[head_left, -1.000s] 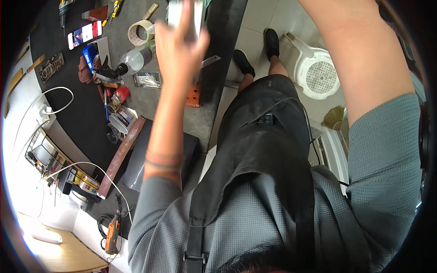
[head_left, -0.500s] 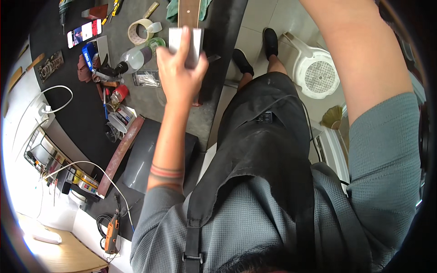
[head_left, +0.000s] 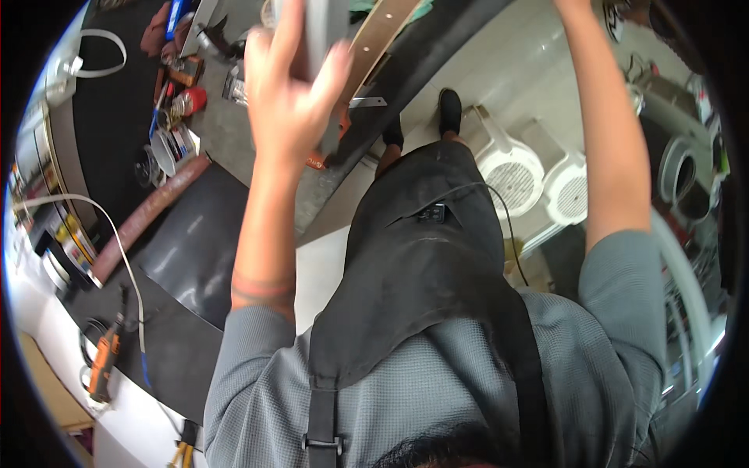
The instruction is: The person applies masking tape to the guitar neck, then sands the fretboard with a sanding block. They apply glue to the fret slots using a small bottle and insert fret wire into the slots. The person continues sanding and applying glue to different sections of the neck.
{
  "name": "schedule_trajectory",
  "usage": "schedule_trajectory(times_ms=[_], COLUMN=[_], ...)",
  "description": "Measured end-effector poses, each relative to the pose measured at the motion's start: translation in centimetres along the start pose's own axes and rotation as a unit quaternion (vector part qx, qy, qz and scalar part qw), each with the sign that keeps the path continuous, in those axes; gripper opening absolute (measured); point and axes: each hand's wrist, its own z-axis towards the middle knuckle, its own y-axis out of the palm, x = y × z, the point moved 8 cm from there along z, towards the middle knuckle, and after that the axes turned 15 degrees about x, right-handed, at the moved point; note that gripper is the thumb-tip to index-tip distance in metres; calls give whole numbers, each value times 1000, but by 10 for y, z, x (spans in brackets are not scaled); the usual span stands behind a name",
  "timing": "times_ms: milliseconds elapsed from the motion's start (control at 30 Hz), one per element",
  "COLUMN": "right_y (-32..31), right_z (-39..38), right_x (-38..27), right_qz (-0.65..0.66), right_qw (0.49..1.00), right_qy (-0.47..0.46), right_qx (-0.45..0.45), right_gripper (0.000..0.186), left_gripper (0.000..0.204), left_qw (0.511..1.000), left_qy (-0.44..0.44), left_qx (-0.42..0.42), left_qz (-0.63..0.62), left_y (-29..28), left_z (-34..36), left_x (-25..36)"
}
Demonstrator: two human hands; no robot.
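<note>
My left hand (head_left: 289,101) grips a blurred, pale grey block (head_left: 318,35) near the top of the view, with fingers spread around it. Beside it a long brown strip (head_left: 374,39) with a row of small pale dots slants across the bench, over a green cloth (head_left: 421,6). A thin metal ruler (head_left: 368,102) and an orange object (head_left: 316,160) lie below the strip. My right hand (head_left: 569,6) is cut off by the top edge, far to the right; its fingers and anything in them are hidden.
The grey bench (head_left: 306,203) holds a dark sheet (head_left: 195,242), a reddish bar (head_left: 140,214), a red-lidded jar (head_left: 187,101) and an orange rotary tool (head_left: 105,359) with cables. Beyond the bench edge are my feet, two white round-grilled objects (head_left: 511,179) and a grey hose (head_left: 694,304).
The whole view has shifted, with more of the floor at right showing. My left hand moved down, then up and leftward with the block; the strip now slants and my right arm is more extended.
</note>
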Motion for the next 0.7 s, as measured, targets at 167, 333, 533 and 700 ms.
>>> schedule_trajectory(times_ms=[167, 333, 533, 700], right_y=[-22, 38, 80, 98], right_z=[-149, -169, -161, -167], right_x=[63, 45, 95, 70], right_qz=[22, -182, -383, -375], right_qw=[970, 969, 900, 883], right_qy=[177, -123, -205, -266], right_qx=[-168, -114, -33, -92], right_gripper=[32, 30, 61, 59], left_gripper=[86, 83, 83, 82], left_qw=[972, 933, 916, 918], left_qy=[-191, -228, -193, -165], left_qx=[39, 22, 20, 43], left_qz=[129, 276, 351, 358], left_y=[-103, -104, -87, -89], left_z=[-158, -223, -233, -245], left_x=[-98, -169, -217, -217])
